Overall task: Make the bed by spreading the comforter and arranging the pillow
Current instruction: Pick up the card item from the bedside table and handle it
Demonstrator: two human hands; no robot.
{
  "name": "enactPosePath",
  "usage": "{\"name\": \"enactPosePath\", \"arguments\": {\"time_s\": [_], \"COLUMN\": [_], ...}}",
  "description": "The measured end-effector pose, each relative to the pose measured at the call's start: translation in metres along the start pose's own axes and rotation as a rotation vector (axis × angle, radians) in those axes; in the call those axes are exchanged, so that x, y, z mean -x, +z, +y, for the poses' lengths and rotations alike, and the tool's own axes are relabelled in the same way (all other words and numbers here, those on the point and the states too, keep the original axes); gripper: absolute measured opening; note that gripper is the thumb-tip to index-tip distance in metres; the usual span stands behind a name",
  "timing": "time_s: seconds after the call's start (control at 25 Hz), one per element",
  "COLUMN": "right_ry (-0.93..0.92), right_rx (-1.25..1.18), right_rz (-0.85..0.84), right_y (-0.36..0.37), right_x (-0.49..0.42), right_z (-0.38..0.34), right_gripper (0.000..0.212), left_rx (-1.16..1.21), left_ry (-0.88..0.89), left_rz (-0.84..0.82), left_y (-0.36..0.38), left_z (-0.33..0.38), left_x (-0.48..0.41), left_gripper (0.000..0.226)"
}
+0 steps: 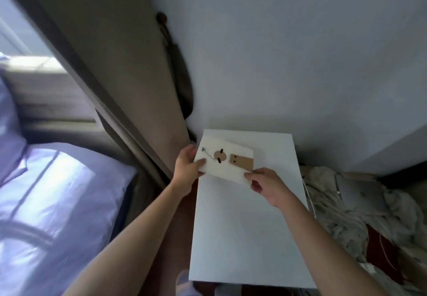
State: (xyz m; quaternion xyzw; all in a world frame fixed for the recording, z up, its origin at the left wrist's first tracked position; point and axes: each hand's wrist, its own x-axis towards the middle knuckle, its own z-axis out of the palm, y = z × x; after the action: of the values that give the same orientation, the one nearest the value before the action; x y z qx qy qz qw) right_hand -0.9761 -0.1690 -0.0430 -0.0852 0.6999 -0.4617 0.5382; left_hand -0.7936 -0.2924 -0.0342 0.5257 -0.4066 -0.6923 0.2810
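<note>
- A pale lilac pillow [57, 194] was seen on the bed at the far left, lit by streaks of sunlight, well apart from both hands.
- A grey-brown curtain [115, 76] was seen hanging between the bed and a white table [245, 238].
- The left hand [188, 168] was closed on the left edge of a white envelope-like pouch [225, 163], with the thumb laid on top and the fingers tucked beneath.
- The pouch was held over the far end of the table; a round tan button, a thin string and a tan flap were seen on its face.
- The right hand [269, 185] was pinched on the pouch's near right corner, thumb on top.
- A crumpled cream fabric heap [342, 215] was seen at the right, beside the table; whether it was the comforter could not be told.
</note>
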Motion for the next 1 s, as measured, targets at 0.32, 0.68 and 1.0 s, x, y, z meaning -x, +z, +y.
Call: {"name": "enactPosePath", "arguments": {"time_s": [0.32, 0.68, 1.0], "right_ry": [-0.505, -0.839, -1.775], "right_rx": [-0.219, -0.328, 1.064], "right_rz": [-0.327, -0.353, 0.646], "right_y": [0.052, 0.109, 0.078], "right_x": [0.1, 0.17, 0.156], "right_z": [-0.156, -0.196, -0.184], "right_gripper": [0.028, 0.045, 0.078], "left_rx": [0.017, 0.219, 0.089], "left_ry": [0.543, 0.683, 0.705], "left_rz": [-0.175, -0.331, -0.384], "left_y": [-0.036, -0.018, -0.018], "left_z": [0.218, 0.22, 0.217], "left_x": [0.07, 0.138, 0.139], "left_gripper": [0.046, 0.023, 0.024]}}
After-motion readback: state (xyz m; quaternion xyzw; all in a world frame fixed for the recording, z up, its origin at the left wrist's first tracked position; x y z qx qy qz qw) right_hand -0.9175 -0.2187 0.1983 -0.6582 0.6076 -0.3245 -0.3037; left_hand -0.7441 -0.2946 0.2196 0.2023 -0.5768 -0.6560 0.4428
